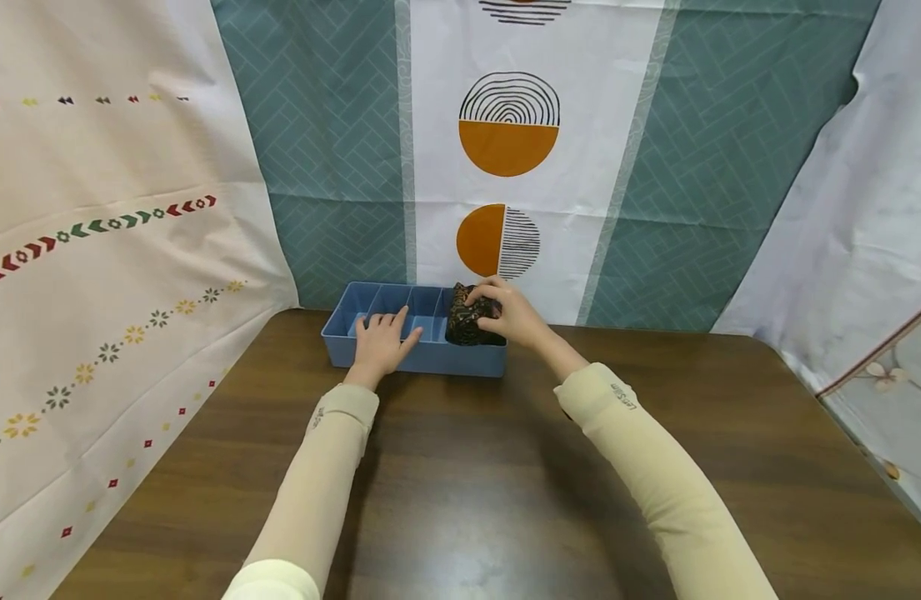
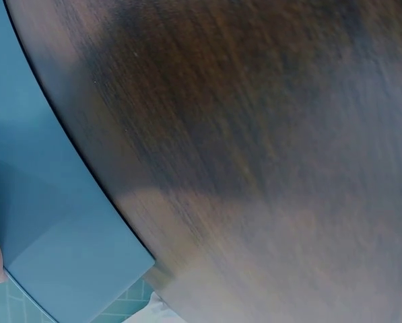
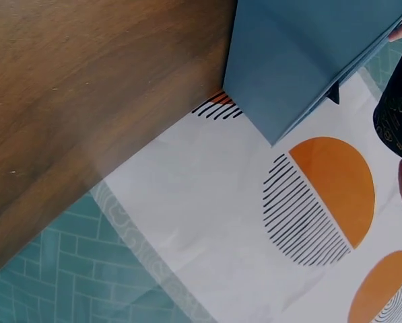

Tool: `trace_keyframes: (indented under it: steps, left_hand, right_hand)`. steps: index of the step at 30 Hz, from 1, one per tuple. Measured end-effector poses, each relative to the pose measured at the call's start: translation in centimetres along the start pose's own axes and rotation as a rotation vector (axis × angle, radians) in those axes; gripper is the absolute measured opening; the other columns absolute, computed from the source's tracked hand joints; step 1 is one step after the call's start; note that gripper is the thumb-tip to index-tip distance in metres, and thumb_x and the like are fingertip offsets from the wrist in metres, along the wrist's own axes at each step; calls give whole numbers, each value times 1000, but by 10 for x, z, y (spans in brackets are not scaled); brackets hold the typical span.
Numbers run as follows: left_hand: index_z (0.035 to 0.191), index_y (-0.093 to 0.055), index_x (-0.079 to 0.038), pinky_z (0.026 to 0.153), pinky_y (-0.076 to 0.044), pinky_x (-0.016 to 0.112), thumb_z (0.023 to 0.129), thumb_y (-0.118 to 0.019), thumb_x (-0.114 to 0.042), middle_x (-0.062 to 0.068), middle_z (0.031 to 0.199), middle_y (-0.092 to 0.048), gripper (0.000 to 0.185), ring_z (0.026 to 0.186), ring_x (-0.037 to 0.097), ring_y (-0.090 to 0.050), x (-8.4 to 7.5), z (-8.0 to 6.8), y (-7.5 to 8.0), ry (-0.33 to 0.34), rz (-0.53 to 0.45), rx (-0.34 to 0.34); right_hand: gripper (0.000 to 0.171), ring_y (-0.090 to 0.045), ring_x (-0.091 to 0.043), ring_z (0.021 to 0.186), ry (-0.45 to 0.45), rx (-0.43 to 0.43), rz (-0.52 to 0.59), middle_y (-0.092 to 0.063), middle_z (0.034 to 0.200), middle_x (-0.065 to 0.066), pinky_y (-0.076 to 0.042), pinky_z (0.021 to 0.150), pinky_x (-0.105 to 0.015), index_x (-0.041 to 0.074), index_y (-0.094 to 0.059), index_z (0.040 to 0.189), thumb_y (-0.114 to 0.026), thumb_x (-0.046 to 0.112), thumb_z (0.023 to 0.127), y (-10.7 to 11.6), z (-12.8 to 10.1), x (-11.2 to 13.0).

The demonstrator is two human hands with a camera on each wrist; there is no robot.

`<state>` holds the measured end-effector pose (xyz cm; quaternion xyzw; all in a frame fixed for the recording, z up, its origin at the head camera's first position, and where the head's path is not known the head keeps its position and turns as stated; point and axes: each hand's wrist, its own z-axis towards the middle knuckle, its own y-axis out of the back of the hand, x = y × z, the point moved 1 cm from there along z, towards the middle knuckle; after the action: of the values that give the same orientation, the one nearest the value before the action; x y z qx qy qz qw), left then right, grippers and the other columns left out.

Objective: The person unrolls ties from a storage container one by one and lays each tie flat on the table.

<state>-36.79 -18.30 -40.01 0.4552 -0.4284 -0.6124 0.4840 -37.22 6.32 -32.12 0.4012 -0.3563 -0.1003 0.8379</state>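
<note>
A long blue divided box (image 1: 460, 362) stands at the back of the table. My right hand (image 1: 514, 313) pinches a black bundle with a gold-brown print (image 1: 463, 325) between thumb and fingers, over the box's right end. That printed bundle (image 3: 397, 111) also shows at the right edge of the right wrist view, rounded at its end; its exact kind is unclear. Spread fingers of my left hand (image 1: 380, 343) lie over the box's front rim toward its left side, holding nothing. In the left wrist view, the box's wall (image 2: 59, 202) fills the left, with a sliver of hand beside it.
Thin dividers part the box into several compartments. Something black (image 1: 494, 339) shows under the bundle at the right end. The brown wooden table (image 1: 460, 483) stretches toward me. A patterned curtain (image 1: 340, 167) hangs right behind the box, with a light cloth (image 1: 115, 275) at the left.
</note>
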Motion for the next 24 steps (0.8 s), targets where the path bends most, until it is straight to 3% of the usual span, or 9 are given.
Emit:
trace_keyframes:
  steps: [3, 7, 13, 18, 24]
  left_hand:
    - [149, -30, -13, 107, -20, 63, 98, -31, -56, 18, 140, -46, 67, 128, 39, -40, 0, 1, 0, 2, 4, -5]
    - [149, -29, -14, 108, -19, 63, 98, -31, -56, 17, 140, -46, 67, 128, 39, -39, 1, 0, -1, 2, -1, -5]
    - [149, -29, -13, 108, -18, 63, 98, -31, -55, 18, 141, -45, 67, 129, 39, -38, 0, -2, -2, 6, -14, 11]
    - [149, -30, -13, 108, -19, 63, 98, -30, -55, 18, 141, -45, 66, 128, 39, -38, 0, -1, -3, 2, -17, -6]
    - [148, -31, -11, 107, -19, 63, 98, -32, -54, 19, 139, -46, 66, 128, 39, -38, 0, -1, -1, -17, -16, -22]
  right_hand:
    - [22, -51, -29, 88, 0, -7, 13, -49, 126, -14, -46, 74, -39, 7, -64, 106, -63, 1, 85, 2, -5, 0]
    - [22, -44, -34, 120, 12, -33, 20, -49, 126, -14, -44, 92, -50, 9, -65, 104, -63, 1, 84, 4, -13, -1]
    - [24, -44, -35, 123, -26, -45, 84, -49, 128, -16, -42, 96, -56, 5, -65, 105, -62, -1, 82, 6, -24, -1]
    - [25, -45, -32, 123, -61, -88, 109, -50, 128, -14, -40, 102, -51, 6, -65, 106, -61, -2, 82, 9, -30, -4]
    - [26, -48, -31, 119, -25, -124, 122, -53, 124, -15, -41, 102, -50, 5, -66, 104, -62, -4, 81, 12, -39, -2]
